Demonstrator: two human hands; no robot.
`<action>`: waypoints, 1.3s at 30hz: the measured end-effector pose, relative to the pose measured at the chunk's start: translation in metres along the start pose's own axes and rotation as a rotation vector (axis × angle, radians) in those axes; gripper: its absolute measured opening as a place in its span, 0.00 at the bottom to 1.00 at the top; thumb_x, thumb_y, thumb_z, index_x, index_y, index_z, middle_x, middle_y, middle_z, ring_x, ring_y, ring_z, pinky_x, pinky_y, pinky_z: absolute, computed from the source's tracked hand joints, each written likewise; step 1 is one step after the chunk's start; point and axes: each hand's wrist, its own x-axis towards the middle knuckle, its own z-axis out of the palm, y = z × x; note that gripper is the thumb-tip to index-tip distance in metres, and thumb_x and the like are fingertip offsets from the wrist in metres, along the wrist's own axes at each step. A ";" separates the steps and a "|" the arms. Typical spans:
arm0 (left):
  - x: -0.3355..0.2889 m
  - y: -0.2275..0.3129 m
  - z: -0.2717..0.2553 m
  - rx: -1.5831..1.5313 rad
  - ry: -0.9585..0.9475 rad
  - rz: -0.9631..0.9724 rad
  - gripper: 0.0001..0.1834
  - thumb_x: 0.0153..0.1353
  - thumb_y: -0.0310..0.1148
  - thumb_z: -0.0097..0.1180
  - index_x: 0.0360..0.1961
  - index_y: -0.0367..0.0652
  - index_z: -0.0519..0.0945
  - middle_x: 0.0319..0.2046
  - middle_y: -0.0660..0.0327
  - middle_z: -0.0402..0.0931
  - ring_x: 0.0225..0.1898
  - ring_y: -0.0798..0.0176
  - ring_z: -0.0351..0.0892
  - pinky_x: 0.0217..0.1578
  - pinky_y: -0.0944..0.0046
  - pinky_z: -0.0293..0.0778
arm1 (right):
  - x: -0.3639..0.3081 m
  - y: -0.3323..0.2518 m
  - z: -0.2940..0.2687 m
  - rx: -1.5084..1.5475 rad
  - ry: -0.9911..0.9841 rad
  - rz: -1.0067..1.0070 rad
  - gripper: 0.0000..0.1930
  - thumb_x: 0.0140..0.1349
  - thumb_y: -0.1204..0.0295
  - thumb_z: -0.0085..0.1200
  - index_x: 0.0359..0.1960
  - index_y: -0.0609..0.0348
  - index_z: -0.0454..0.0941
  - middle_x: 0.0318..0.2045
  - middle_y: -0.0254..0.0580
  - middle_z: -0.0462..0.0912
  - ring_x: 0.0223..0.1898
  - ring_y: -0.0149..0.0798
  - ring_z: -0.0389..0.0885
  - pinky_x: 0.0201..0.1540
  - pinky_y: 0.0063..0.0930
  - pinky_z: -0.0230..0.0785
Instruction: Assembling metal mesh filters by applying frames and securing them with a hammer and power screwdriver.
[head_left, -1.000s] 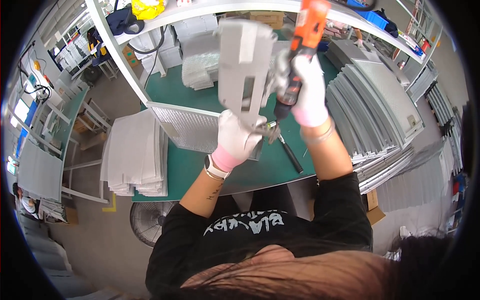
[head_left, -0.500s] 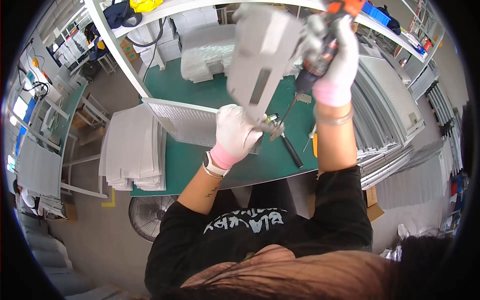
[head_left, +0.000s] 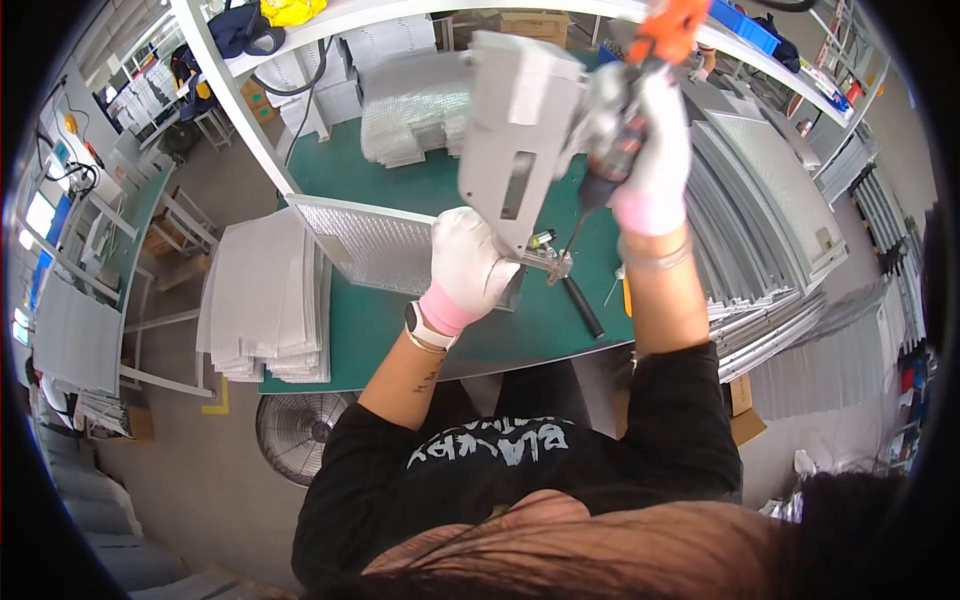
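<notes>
My left hand (head_left: 468, 262), in a white glove with a pink cuff, is closed around the lower end of a grey metal bracket (head_left: 490, 140). The bracket stands tilted above the table and has a long slot near its lower part. In my right hand (head_left: 660, 160), also gloved, is an orange and black power screwdriver (head_left: 612, 155), partly blurred. Its thin bit slants down toward a small metal fitting (head_left: 558, 266) beside my left fingers; whether they touch I cannot tell. Behind my left hand leans a dimpled silver panel (head_left: 370, 240). A black-handled tool (head_left: 583, 308) lies below the fitting.
A stack of white sheets (head_left: 262, 295) sits at the table's left end, bubble-wrap sheets (head_left: 410, 105) at the back. Stacked metal panels (head_left: 745, 220) fill the right side. A white shelf (head_left: 400, 22) spans the far edge, where another person's hand (head_left: 702, 68) shows. A fan (head_left: 305, 435) stands below.
My right hand and the power screwdriver have shifted left, toward the bracket. The bracket has moved slightly and looks sharper. My left hand keeps its hold almost in place.
</notes>
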 end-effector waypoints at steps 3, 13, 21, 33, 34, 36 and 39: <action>0.008 0.007 0.002 -0.036 0.032 0.014 0.13 0.52 0.40 0.49 0.33 0.48 0.82 0.31 0.60 0.78 0.34 0.51 0.74 0.39 0.50 0.65 | -0.018 0.019 0.004 0.026 -0.046 -0.016 0.28 0.65 0.62 0.55 0.63 0.55 0.61 0.28 0.36 0.75 0.20 0.28 0.73 0.20 0.22 0.66; 0.007 0.002 0.000 0.005 0.042 0.006 0.11 0.57 0.40 0.50 0.32 0.48 0.81 0.32 0.61 0.77 0.33 0.52 0.72 0.40 0.52 0.65 | -0.015 0.013 0.001 -0.104 0.011 -0.096 0.19 0.66 0.63 0.53 0.54 0.56 0.67 0.28 0.36 0.77 0.21 0.25 0.72 0.19 0.17 0.62; 0.002 -0.002 0.002 0.090 0.038 0.046 0.11 0.57 0.41 0.52 0.36 0.49 0.80 0.33 0.65 0.79 0.34 0.55 0.73 0.43 0.53 0.65 | 0.004 -0.028 -0.020 -0.037 0.087 -0.169 0.13 0.68 0.60 0.51 0.42 0.56 0.68 0.30 0.36 0.76 0.24 0.26 0.72 0.21 0.17 0.64; 0.016 0.019 0.015 0.444 -0.032 -0.073 0.14 0.51 0.45 0.60 0.20 0.49 0.74 0.16 0.63 0.68 0.21 0.57 0.70 0.27 0.55 0.61 | 0.027 -0.037 -0.020 0.381 -0.027 -0.196 0.13 0.69 0.62 0.52 0.45 0.60 0.72 0.28 0.35 0.78 0.25 0.23 0.76 0.26 0.18 0.75; 0.017 0.016 0.021 0.401 0.023 -0.065 0.18 0.50 0.45 0.59 0.14 0.50 0.67 0.14 0.62 0.64 0.19 0.56 0.67 0.25 0.55 0.59 | 0.029 -0.038 -0.012 0.463 -0.075 -0.146 0.12 0.69 0.62 0.51 0.38 0.59 0.71 0.26 0.34 0.77 0.23 0.23 0.74 0.25 0.20 0.73; -0.005 -0.004 0.041 0.293 0.044 -0.114 0.17 0.49 0.44 0.60 0.15 0.50 0.67 0.14 0.63 0.64 0.19 0.56 0.67 0.25 0.55 0.59 | 0.035 -0.038 -0.004 0.373 0.060 -0.174 0.12 0.70 0.62 0.51 0.37 0.59 0.70 0.24 0.34 0.75 0.22 0.24 0.73 0.24 0.21 0.70; -0.013 -0.009 0.046 0.191 0.066 -0.158 0.16 0.48 0.44 0.60 0.15 0.50 0.68 0.14 0.63 0.63 0.18 0.56 0.66 0.25 0.55 0.59 | 0.030 -0.039 0.027 0.432 0.103 -0.040 0.12 0.69 0.58 0.53 0.40 0.54 0.74 0.22 0.30 0.73 0.17 0.24 0.70 0.18 0.19 0.66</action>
